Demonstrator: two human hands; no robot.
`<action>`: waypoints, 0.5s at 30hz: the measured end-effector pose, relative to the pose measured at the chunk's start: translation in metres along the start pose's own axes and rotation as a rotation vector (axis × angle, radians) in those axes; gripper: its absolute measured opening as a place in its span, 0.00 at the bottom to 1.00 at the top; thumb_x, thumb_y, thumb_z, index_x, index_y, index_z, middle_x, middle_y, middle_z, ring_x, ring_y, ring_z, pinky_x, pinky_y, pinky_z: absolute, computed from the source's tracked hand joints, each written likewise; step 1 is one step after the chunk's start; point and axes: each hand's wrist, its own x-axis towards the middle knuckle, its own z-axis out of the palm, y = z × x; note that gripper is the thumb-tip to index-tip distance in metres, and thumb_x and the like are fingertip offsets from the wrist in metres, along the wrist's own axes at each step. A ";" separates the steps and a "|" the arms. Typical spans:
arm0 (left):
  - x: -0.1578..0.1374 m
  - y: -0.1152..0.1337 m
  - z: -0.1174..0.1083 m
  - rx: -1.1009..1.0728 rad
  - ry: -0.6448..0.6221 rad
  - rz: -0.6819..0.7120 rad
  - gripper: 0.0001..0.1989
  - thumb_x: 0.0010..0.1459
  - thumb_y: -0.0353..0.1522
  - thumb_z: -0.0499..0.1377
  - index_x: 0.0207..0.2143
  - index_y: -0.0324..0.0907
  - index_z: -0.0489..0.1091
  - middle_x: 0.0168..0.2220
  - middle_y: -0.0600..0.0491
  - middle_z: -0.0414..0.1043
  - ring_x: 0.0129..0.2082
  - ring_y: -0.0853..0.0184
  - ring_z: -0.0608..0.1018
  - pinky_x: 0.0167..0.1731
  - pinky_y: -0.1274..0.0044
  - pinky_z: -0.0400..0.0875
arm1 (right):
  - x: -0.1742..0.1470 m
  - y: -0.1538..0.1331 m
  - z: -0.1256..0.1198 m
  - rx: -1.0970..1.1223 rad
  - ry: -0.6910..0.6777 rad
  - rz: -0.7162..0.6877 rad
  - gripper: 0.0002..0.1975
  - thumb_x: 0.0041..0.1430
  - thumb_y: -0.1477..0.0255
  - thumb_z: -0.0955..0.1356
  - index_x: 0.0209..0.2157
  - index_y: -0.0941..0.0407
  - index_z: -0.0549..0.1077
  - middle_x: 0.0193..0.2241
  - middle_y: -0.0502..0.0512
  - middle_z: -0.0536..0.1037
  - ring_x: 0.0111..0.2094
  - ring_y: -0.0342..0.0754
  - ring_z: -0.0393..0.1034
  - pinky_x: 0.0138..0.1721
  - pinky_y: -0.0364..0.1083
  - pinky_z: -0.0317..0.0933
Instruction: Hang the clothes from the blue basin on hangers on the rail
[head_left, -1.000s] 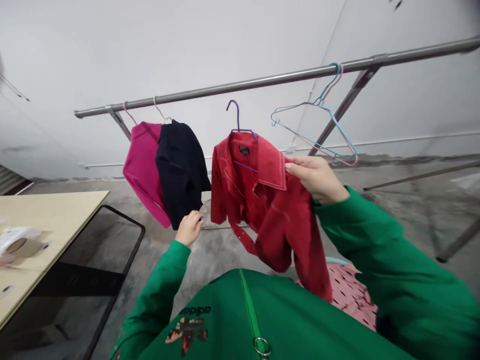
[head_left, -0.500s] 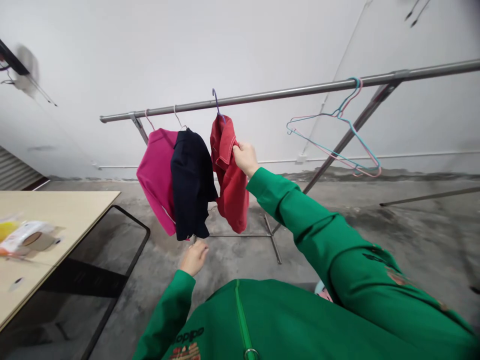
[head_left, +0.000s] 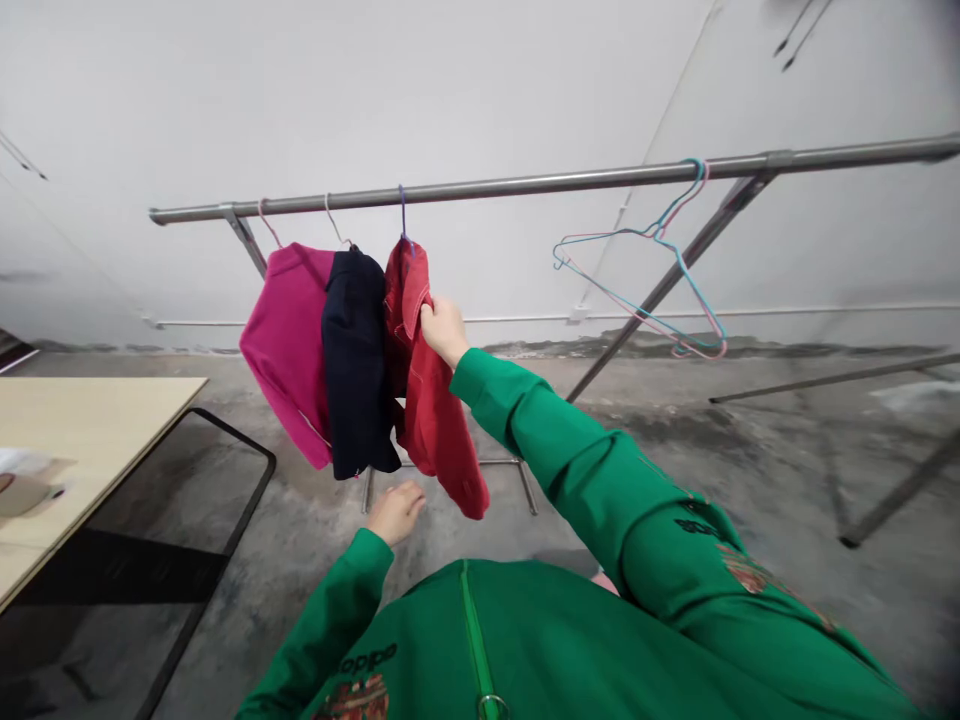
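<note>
A red collared jacket (head_left: 442, 410) hangs by a purple hanger (head_left: 404, 215) on the metal rail (head_left: 525, 184). My right hand (head_left: 444, 328) is closed on the jacket's edge just below the collar. Lower down, my left hand (head_left: 397, 512) is held in the air with its fingers loosely bent and nothing visible in them; it is below the dark navy garment (head_left: 358, 360) and touches no clothing that I can see. Beside the navy garment, on the left, a magenta top (head_left: 289, 345) hangs from a pink hanger.
Bare blue and pink wire hangers (head_left: 652, 235) hang farther right on the rail. A slanted rack leg (head_left: 660, 290) runs down behind them. At the left stands a light wooden table (head_left: 135, 400) with a black metal frame (head_left: 240, 530); a plastic bag lies on it.
The view has shifted to the right. The red jacket's lower part has swung out toward me and to the right, while my right hand keeps hold near the collar.
</note>
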 end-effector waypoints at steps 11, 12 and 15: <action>0.033 0.021 0.011 0.046 -0.165 0.179 0.12 0.63 0.31 0.48 0.38 0.40 0.71 0.40 0.47 0.73 0.42 0.61 0.76 0.44 0.70 0.69 | -0.121 0.147 -0.012 -0.095 -0.130 -0.080 0.24 0.54 0.74 0.66 0.53 0.64 0.63 0.45 0.65 0.69 0.47 0.53 0.64 0.52 0.53 0.60; 0.037 0.024 0.016 0.043 -0.204 0.210 0.12 0.63 0.31 0.47 0.38 0.40 0.70 0.41 0.47 0.73 0.42 0.61 0.76 0.44 0.71 0.68 | -0.146 0.173 -0.018 -0.066 -0.201 0.004 0.20 0.53 0.76 0.66 0.49 0.63 0.67 0.40 0.62 0.72 0.42 0.50 0.66 0.48 0.51 0.62; 0.048 0.036 0.032 0.036 -0.320 0.309 0.12 0.63 0.31 0.47 0.37 0.40 0.70 0.40 0.47 0.73 0.42 0.62 0.75 0.43 0.72 0.68 | -0.233 0.232 -0.052 0.033 -0.249 0.205 0.05 0.56 0.75 0.67 0.36 0.61 0.72 0.29 0.55 0.73 0.31 0.43 0.66 0.38 0.44 0.64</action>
